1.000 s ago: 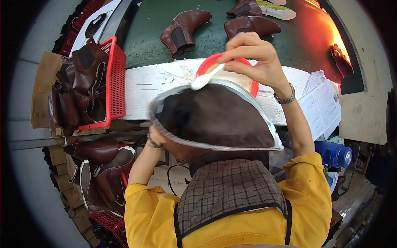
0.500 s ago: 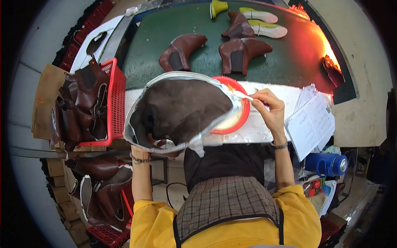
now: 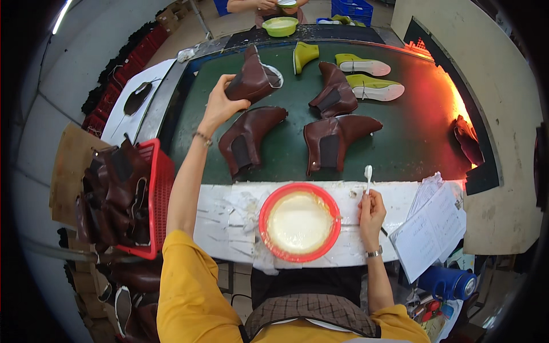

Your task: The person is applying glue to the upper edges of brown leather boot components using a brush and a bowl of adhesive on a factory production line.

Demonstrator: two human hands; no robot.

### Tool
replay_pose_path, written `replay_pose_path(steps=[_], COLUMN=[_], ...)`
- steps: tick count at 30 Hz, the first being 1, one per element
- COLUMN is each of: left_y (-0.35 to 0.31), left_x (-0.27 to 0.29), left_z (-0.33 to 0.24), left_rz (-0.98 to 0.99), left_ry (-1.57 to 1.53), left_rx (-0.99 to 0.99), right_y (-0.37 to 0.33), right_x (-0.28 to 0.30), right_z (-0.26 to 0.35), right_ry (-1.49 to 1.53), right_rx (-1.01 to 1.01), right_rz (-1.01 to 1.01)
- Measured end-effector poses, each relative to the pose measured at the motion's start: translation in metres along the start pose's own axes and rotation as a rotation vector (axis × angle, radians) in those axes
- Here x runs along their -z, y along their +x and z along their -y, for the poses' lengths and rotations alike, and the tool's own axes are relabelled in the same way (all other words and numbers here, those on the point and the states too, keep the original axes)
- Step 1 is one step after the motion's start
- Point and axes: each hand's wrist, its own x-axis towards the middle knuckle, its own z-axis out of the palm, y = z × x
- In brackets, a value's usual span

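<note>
My left hand (image 3: 220, 104) reaches out over the green work surface (image 3: 274, 137), closed on a dark brown ankle boot upper (image 3: 251, 81) with its pale-edged sole opening facing right. Beneath it lies another brown boot upper (image 3: 251, 137) with a dark elastic side panel. My right hand (image 3: 372, 211) grips a white toothbrush (image 3: 368, 174), bristle end up, over the white board (image 3: 234, 228) at the near edge. Left of that hand stands a red bowl (image 3: 264, 223) of cream-coloured liquid. Two more brown boot uppers, one nearer (image 3: 330, 150) and one farther (image 3: 334, 94), lie on the green surface.
A red basket (image 3: 163, 194) of brown uppers stands at left. Lime-green shoes (image 3: 374, 87) lie at the far right, near a glowing orange opening (image 3: 452, 97). Papers (image 3: 429, 234) and a blue flask (image 3: 446, 283) are at right. Across the surface, another person's hands work above a green bowl (image 3: 280, 27).
My left hand has carried the boot upper from close in front of me out over the green surface. The toothbrush has left the boot's edge; my right hand is now right of the bowl.
</note>
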Motion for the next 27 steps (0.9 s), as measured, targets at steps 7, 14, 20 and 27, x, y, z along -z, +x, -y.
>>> replay_pose_path(steps=[7,14,20,27], left_y=[0.103,0.045,-0.101,-0.116], left_x=[-0.07,-0.09,-0.041,-0.102], left_z=[0.107,0.072,0.079,0.064], left_rz=[0.052,-0.073,-0.062,-0.426], left_ry=[0.373,0.453,0.348,0.305], left_rx=[0.142,0.077,0.472,0.69], right_y=[-0.003,0.003,0.002,-0.002], right_x=[-0.006,-0.001,-0.008,-0.009], right_z=[0.007,0.011,0.009,0.001], right_ry=[0.026,-0.003,-0.025,-0.065], right_rx=[-0.094,-0.087,-0.034,0.032], right_rz=[0.016,-0.036,-0.008,-0.021])
